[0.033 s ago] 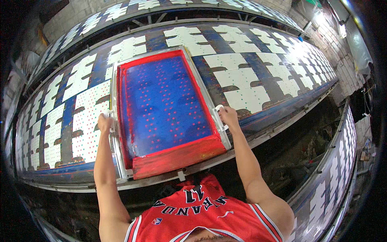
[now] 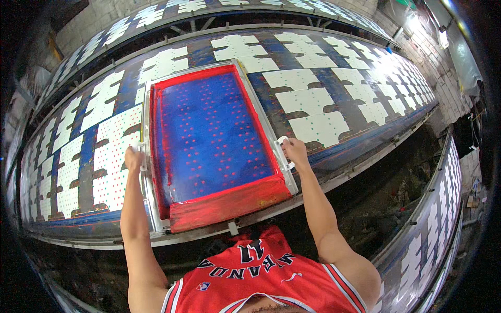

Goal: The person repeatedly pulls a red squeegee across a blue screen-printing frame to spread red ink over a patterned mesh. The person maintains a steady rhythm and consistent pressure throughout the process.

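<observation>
A printing screen [image 2: 214, 135] with a metal frame, blue mesh and red ink rims lies flat on a long blue printing table [image 2: 365, 148]. Red ink [image 2: 229, 204] is pooled along its near end. My left hand [image 2: 134, 158] grips the frame's left rail. My right hand [image 2: 295, 151] holds a white handle on the right rail. Both arms are stretched out over the table's near edge.
Rows of white cut fabric pieces [image 2: 318, 128] cover the table; those on the left [image 2: 112, 161] carry dot patterns. A second such table [image 2: 172, 13] runs behind, a third [image 2: 436, 245] at the lower right. A dark aisle [image 2: 396, 208] lies between.
</observation>
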Action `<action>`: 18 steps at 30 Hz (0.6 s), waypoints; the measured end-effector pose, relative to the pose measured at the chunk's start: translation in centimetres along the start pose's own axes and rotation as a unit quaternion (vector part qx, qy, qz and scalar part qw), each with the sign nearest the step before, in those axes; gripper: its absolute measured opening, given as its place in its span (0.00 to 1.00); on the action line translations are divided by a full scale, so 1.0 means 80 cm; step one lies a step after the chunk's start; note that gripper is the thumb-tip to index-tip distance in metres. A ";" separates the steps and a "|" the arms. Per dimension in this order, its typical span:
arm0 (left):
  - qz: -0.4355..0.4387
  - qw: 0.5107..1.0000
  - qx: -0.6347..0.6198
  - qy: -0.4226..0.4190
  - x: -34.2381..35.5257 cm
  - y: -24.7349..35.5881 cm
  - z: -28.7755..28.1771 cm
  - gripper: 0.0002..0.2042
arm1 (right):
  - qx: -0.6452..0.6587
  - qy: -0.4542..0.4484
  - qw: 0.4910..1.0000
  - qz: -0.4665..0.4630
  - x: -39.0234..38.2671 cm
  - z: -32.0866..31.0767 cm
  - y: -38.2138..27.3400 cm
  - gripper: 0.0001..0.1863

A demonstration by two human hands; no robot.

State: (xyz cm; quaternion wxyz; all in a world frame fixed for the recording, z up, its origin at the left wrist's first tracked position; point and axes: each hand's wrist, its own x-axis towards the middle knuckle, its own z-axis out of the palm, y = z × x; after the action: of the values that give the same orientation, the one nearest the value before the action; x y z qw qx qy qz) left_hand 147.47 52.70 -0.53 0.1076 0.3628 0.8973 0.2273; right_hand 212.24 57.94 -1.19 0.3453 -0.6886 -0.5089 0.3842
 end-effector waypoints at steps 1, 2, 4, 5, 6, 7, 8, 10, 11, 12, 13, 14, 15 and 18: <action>0.029 0.999 -0.016 0.026 0.003 0.004 -0.008 0.22 | -0.020 0.020 0.998 -0.055 -0.002 -0.001 -0.004 0.18; 0.051 0.995 0.001 0.081 0.006 0.012 -0.015 0.21 | -0.033 0.035 0.998 -0.038 -0.002 -0.003 -0.011 0.17; 0.073 0.996 0.022 0.056 0.030 0.039 -0.042 0.19 | 0.004 -0.002 0.998 -0.070 -0.003 -0.020 -0.026 0.16; 0.068 0.990 0.103 0.073 0.041 0.060 -0.051 0.20 | 0.038 -0.031 0.997 -0.059 -0.003 -0.035 -0.033 0.15; 0.107 0.984 0.055 0.135 0.038 0.074 -0.055 0.21 | 0.031 -0.026 0.997 -0.064 -0.001 -0.051 -0.041 0.15; 0.110 0.986 0.047 0.115 0.050 0.099 -0.060 0.21 | 0.043 -0.028 0.996 -0.072 0.020 -0.062 -0.050 0.15; 0.096 0.991 0.049 0.083 0.049 0.121 -0.066 0.21 | 0.060 -0.037 0.994 -0.084 0.031 -0.078 -0.058 0.14; 0.089 0.992 -0.009 0.086 0.030 0.163 -0.054 0.21 | 0.004 -0.017 0.995 -0.103 0.062 -0.123 -0.063 0.14; 0.079 0.992 -0.048 0.088 0.017 0.182 -0.042 0.21 | -0.012 -0.004 0.992 -0.123 0.079 -0.145 -0.057 0.13; 0.081 0.993 -0.039 0.081 0.002 0.202 -0.026 0.21 | -0.024 0.008 0.992 -0.123 0.097 -0.167 -0.050 0.13; 0.078 0.993 -0.040 0.077 -0.012 0.222 -0.006 0.20 | -0.012 0.003 0.994 -0.107 0.117 -0.192 -0.042 0.13; 0.069 0.994 -0.044 0.071 -0.025 0.242 0.015 0.20 | -0.013 -0.002 0.992 -0.124 0.136 -0.219 -0.035 0.13; 0.075 0.995 -0.035 0.058 -0.040 0.262 0.035 0.20 | -0.015 -0.005 0.993 -0.121 0.154 -0.248 -0.028 0.13; 0.073 0.996 -0.046 0.025 -0.094 0.317 0.101 0.19 | -0.024 0.012 0.995 -0.098 0.195 -0.321 0.000 0.13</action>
State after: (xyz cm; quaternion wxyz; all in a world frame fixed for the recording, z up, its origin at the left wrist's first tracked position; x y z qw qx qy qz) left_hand 171.01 66.16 4.90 0.0848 0.4162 0.8594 0.2848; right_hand 237.79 70.84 7.97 0.3703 -0.6481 -0.5791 0.3279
